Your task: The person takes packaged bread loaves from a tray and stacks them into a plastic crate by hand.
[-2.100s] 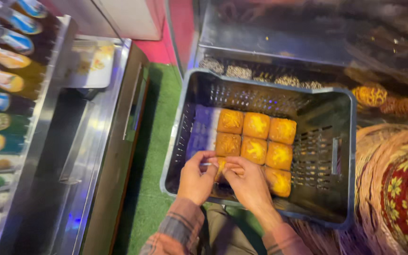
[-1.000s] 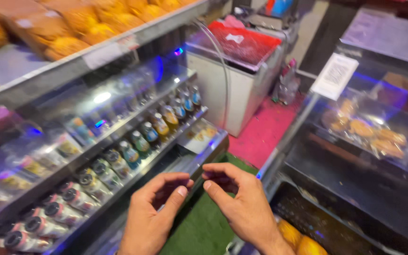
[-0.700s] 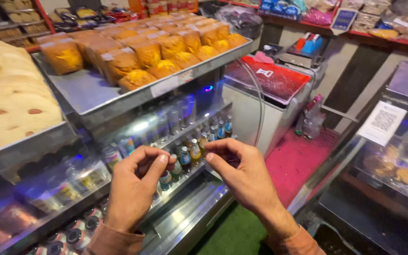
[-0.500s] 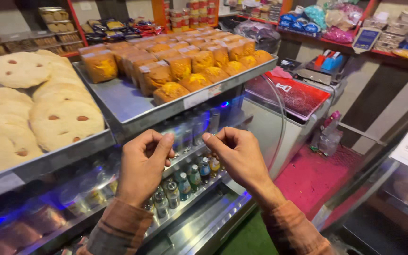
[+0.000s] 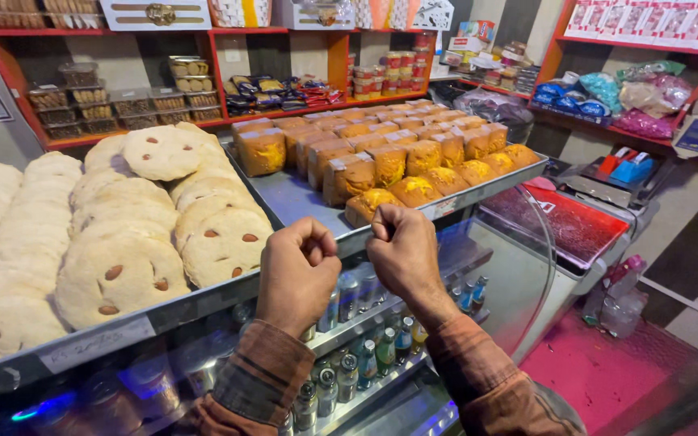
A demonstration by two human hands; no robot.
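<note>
At the counter edge: left hand (image 5: 296, 270) and right hand (image 5: 401, 250) are rising from earlier bottle-shelf height, now beside packaged yellow cakes (image 5: 381, 165).
Fingers: curling shut.
Hidden: contents, if any, cannot tell.

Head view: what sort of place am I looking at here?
Most likely a bakery or sweet shop counter. A steel display shelf carries big round almond-studded cookies and rows of wrapped yellow cakes, small bottles stand below, and red wall shelves hold packaged goods. Both hands hover closed at the shelf edge.
</note>
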